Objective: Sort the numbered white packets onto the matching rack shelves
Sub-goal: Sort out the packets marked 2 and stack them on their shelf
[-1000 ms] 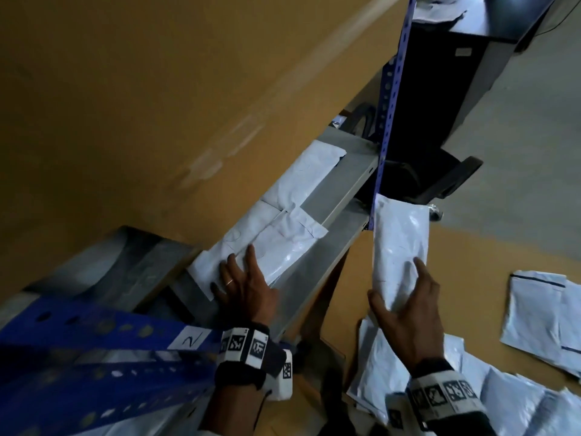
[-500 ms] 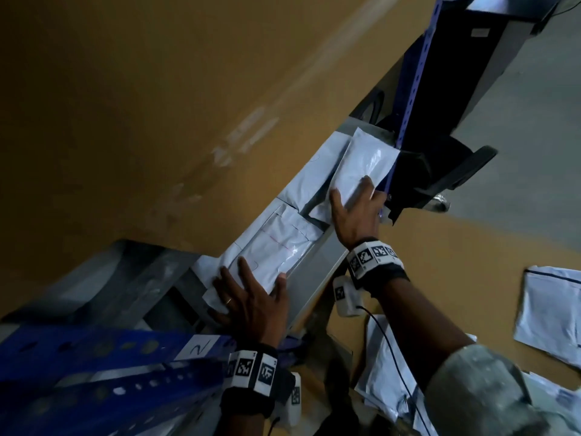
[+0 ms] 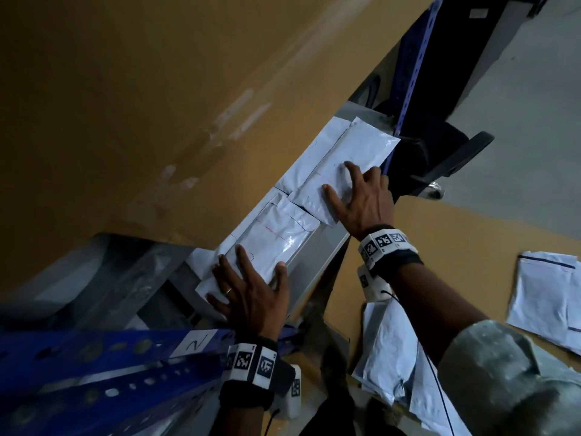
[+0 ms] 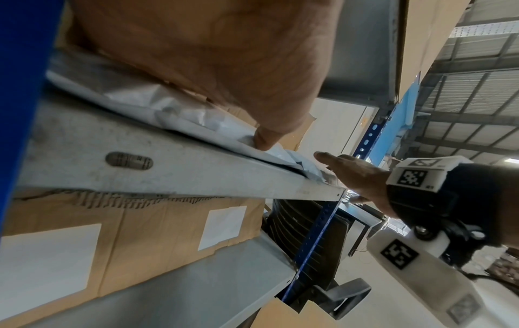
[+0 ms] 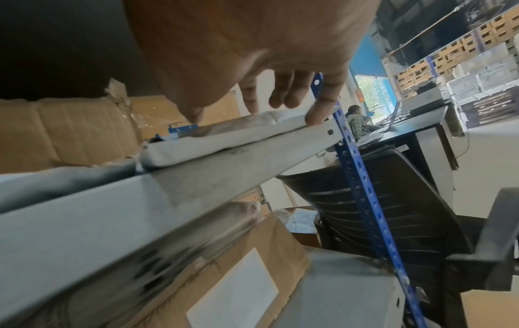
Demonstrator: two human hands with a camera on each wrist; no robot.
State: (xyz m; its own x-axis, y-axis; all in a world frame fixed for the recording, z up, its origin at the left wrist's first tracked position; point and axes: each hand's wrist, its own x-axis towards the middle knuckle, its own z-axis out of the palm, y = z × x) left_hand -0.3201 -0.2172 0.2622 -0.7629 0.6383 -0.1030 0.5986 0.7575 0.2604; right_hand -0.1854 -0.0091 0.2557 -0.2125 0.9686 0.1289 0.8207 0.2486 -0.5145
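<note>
Head view steeply down over the grey shelf [image 3: 327,247]; both wrist views close beneath, along its front edge.

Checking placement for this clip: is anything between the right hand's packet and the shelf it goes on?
Nothing blocks it. The packet already lies on the grey shelf, partly overlapping other packets, with the right hand pressing flat on it.

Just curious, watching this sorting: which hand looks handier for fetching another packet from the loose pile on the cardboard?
Probably the right hand. It lies flat on the far shelf packet, nearest the loose packets below its forearm. The left hand presses the near packet stack, farther from them.
</note>
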